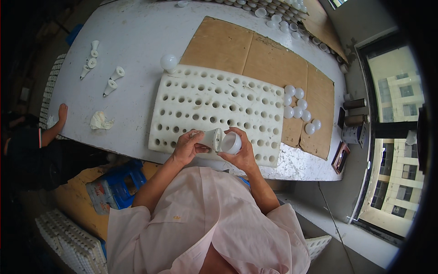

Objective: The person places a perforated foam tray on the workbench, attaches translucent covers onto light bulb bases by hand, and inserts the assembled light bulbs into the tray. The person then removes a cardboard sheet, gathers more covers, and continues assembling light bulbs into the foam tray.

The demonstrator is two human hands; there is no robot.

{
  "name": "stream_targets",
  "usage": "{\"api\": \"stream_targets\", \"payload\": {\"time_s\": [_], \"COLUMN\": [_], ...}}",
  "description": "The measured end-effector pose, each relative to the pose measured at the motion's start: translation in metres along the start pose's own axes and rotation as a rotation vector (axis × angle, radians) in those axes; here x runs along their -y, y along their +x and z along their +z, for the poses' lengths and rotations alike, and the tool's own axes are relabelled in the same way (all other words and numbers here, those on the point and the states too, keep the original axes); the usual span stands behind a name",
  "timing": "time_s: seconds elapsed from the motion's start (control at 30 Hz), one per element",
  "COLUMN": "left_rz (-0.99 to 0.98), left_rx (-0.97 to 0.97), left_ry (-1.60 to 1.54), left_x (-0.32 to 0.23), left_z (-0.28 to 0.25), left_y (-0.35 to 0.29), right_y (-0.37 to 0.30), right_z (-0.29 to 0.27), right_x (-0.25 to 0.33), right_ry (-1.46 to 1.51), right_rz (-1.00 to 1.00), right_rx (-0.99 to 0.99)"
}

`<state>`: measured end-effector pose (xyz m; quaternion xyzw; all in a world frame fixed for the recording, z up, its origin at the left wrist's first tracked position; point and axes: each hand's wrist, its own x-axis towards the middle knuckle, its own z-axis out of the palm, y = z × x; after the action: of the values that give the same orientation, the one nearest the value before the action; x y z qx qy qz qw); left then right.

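My left hand (186, 147) is closed around a white, cone-shaped light bulb base (211, 139), tilted with its wide end to the right. In my right hand (244, 153) is a white bulb cover (231, 143), a hollow dome with its open side showing. The two parts are close together; whether their rims touch I cannot tell. Both hands are over the near edge of a white foam tray (196, 102) with rows of round holes. Several round white bulb covers (298, 104) lie on cardboard to the right of the tray.
Flat brown cardboard (223, 43) lies beyond the tray. One round bulb (169, 62) stands at its far left corner. Several bulb bases (111, 86) and a crumpled tissue (101, 120) are at left. Another person's hand (63, 112) rests on the table edge. A blue stool (119, 182) stands below.
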<state>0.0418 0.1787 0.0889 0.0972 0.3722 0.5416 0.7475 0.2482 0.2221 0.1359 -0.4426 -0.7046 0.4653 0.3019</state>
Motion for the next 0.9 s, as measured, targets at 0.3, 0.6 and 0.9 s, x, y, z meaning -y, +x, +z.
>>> {"api": "stream_targets", "payload": {"time_s": [0.3, 0.6, 0.9], "left_rz": [0.024, 0.107, 0.073], "left_rx": [-0.015, -0.064, -0.084], "left_ry": [0.048, 0.295, 0.303], "left_x": [-0.001, -0.009, -0.008], "left_z": [0.001, 0.009, 0.004], "left_y": [-0.003, -0.006, -0.01], "right_y": [0.002, 0.004, 0.01], "right_z": [0.005, 0.014, 0.023], "right_x": [0.003, 0.014, 0.012], "right_ry": [-0.095, -0.279, -0.241], "right_rz": [-0.021, -0.029, -0.258], "right_rx": [0.035, 0.116, 0.04]}}
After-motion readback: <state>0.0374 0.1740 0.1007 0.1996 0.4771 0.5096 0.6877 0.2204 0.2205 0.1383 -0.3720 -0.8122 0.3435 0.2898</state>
